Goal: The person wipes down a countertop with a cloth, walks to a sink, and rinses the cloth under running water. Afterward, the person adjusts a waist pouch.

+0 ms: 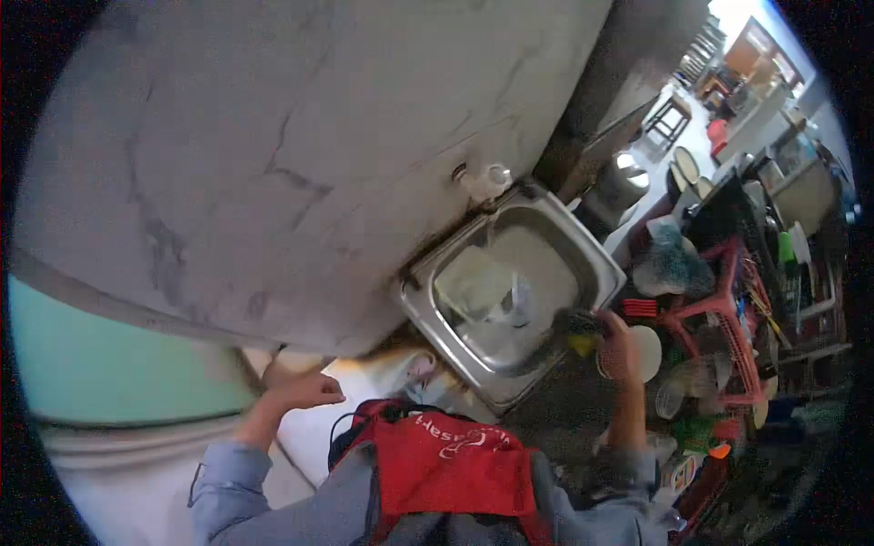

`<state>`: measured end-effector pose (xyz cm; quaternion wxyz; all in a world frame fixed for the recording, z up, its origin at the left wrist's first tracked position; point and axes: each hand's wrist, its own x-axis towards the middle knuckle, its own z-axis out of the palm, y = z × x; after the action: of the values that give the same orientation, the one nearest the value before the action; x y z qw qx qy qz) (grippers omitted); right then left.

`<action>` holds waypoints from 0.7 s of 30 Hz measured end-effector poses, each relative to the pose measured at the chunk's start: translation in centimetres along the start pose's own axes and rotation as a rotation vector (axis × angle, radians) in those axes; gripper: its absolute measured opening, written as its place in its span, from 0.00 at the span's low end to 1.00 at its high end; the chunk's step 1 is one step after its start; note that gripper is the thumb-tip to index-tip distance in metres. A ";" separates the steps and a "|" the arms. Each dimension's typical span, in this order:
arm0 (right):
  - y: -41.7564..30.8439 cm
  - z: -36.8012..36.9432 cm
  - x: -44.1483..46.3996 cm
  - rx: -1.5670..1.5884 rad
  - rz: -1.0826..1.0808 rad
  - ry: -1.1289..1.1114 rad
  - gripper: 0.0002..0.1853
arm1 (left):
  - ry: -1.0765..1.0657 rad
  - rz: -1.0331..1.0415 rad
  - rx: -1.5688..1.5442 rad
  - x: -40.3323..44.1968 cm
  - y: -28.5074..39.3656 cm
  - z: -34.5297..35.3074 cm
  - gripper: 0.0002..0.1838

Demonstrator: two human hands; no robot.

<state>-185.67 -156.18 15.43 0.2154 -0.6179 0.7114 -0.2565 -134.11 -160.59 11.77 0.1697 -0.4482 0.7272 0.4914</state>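
Observation:
At the lower left, my left hand (305,389) is curled closed in front of the pale floor, and I cannot make out anything in it. My right hand (619,350) is at the right edge of the metal sink (428,314), its fingers around a dark and yellow scrubber (583,332), which is blurred. Water runs from the tap (492,182) into the sink. A pale, crumpled thing (473,282) lies in the basin. Close by my right hand is a round whitish dish (646,353).
A marbled wall (300,164) rises behind the sink. Right of it stand a red plastic rack (724,318), a filled plastic bag (672,262) and a clear bowl (671,399). A metal pot (619,182) and a stool (669,118) are farther back.

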 end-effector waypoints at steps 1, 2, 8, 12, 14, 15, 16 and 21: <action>1.5 0.0 -1.7 -0.182 0.027 -0.006 0.21 | -0.002 -0.022 -0.020 -1.0 0.1 0.8 0.19; 1.5 -0.1 -3.6 -0.220 0.018 0.036 0.22 | -0.001 0.007 0.012 -1.7 0.3 1.7 0.19; 11.0 2.0 -12.2 0.056 0.586 -0.148 0.15 | 0.158 0.119 0.134 -4.3 4.1 6.3 0.15; 9.9 4.0 -12.7 0.154 1.115 0.123 0.12 | 0.236 0.183 0.259 -4.5 5.2 8.1 0.11; 10.9 5.2 -13.7 -0.501 0.275 -0.243 0.10 | 0.290 0.101 0.328 -3.5 4.2 9.7 0.07; 8.3 6.1 -13.2 -0.237 0.334 -0.237 0.10 | 0.292 0.102 0.329 -3.4 4.3 9.7 0.07; 4.1 7.3 -12.5 0.028 0.389 -0.230 0.10 | 0.238 0.087 0.357 -3.3 4.7 9.7 0.07; -4.0 12.7 -12.0 0.030 0.138 -0.755 0.13 | 0.248 0.104 0.333 -3.4 4.4 10.3 0.06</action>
<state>-172.95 -145.97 8.04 0.4881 -0.6163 0.6180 -0.0064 -137.92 -149.54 11.85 0.1252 -0.4327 0.8359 0.3137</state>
